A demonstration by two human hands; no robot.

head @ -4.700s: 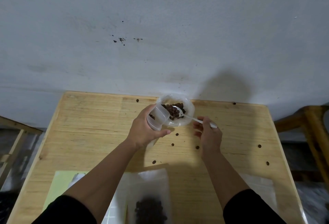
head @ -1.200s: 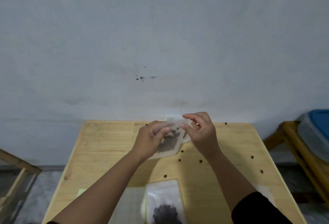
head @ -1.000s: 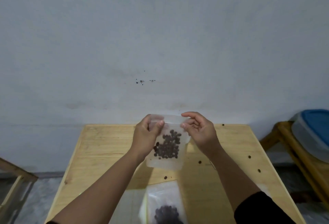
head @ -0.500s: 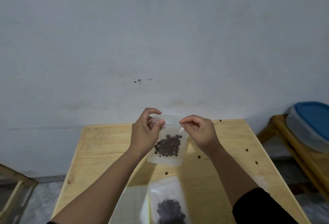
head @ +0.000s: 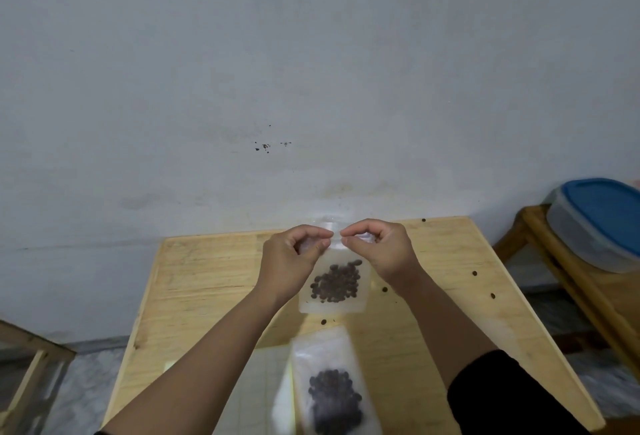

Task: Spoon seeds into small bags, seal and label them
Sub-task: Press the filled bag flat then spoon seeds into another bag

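Observation:
A small clear bag with dark seeds in its lower half hangs upright above the wooden table. My left hand pinches its top strip between thumb and fingers. My right hand pinches the same strip close beside it, so the fingertips of both hands nearly meet at the middle of the top edge. A second clear bag holding dark seeds lies flat on the table near me. The seed bowl and spoon are hidden behind my hands and the bag.
Loose dark seeds are scattered over the table's right half. A gridded sheet lies under the near bag. A tub with a blue lid sits on a wooden stand at the right. A grey wall rises behind the table.
Earlier my left hand held the open bag at the bowl while my right held the spoon. Now both hands hold the bag up, and their pinching fingers have slid together along its top.

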